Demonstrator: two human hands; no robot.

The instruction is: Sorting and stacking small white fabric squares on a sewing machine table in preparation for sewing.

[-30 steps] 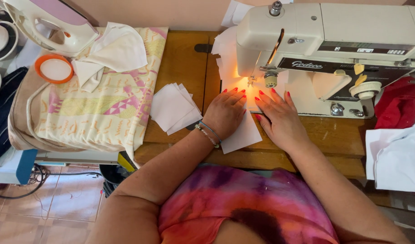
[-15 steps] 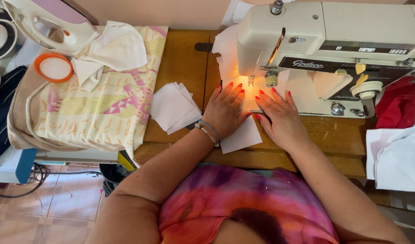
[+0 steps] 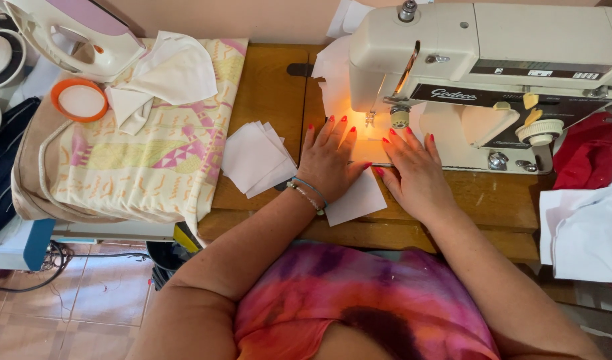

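Wooden table [image 3: 266, 93] at centre frame is occupied by a sewing machine [image 3: 492, 60]. A white fabric piece [image 3: 359, 200] is pressed flat under the left hand [image 3: 329, 163] and right hand [image 3: 416, 173], fingers spread, nothing gripped. An orange-rimmed lid [image 3: 80, 100] is seen upper left, contents not discernible.

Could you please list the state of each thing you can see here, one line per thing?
Left hand: flat on the white fabric piece.
Right hand: flat beside it.
Sewing machine: lamp lit.
Fabric stack: fanned, untouched.
Iron: resting on the patterned cloth.

My left hand [image 3: 329, 160] and right hand [image 3: 412, 170]: both slid toward 12 o'clock, nearer the needle. White fabric [image 3: 356, 200] under them: fed toward 12 o'clock, less showing below my palms.
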